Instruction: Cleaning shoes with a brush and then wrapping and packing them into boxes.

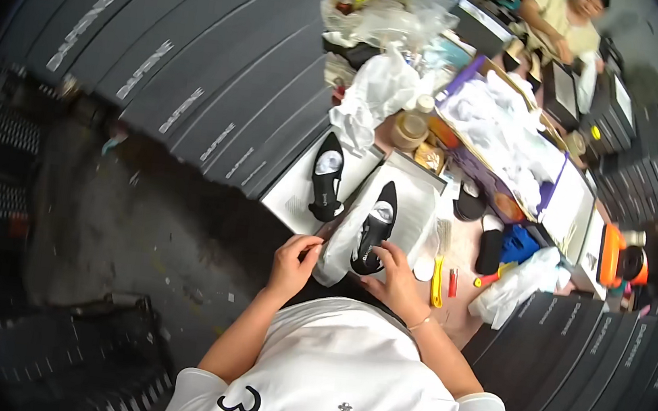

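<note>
A black pointed shoe (377, 226) with white stuffing in its toe lies on white tissue paper (342, 244) inside an open shoebox in front of me. My right hand (395, 282) is at its heel end, thumb and fingers around the back of the shoe. Left of the box, my left hand (292, 266) is beside the paper's edge, its fingers loosely bent with a gap to the thumb and nothing visible between them. A matching black shoe (328, 174), stuffed too, rests on a white box lid (289, 201) to the left.
Dark shoeboxes (224, 55) are stacked at the left, more boxes (573, 339) at the right. A purple-edged carton (465, 152) holds crumpled white paper. A yellow-handled brush (438, 279), red lighter (453, 283) and jars (409, 131) sit on the table. Another person (564, 25) works across.
</note>
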`<control>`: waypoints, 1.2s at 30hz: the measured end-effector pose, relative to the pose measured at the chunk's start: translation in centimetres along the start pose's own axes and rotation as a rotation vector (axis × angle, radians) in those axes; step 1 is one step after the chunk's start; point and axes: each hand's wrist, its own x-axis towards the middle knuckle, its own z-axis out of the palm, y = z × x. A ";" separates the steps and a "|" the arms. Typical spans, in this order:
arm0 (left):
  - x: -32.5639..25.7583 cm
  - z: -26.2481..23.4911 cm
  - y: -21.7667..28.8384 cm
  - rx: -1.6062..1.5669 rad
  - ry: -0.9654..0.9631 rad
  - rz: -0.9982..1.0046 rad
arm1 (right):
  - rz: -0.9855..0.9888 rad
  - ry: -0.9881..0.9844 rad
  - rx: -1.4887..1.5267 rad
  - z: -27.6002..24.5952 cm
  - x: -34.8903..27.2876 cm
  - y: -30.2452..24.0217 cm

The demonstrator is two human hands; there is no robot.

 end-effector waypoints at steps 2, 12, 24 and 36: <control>1.5 -0.4 -2.1 -0.016 -0.065 0.041 | 0.133 0.010 -0.001 -0.6 -1.4 0.5; 11.8 -6.0 -4.6 -0.001 -0.489 0.157 | 0.637 0.212 0.156 3.3 -0.5 -4.7; 12.2 -2.3 -1.5 -0.323 -0.840 0.123 | 0.723 0.644 0.132 3.0 1.8 -8.3; 10.7 6.6 4.5 -1.183 -1.080 -1.065 | 0.424 0.728 0.106 0.2 2.6 -9.5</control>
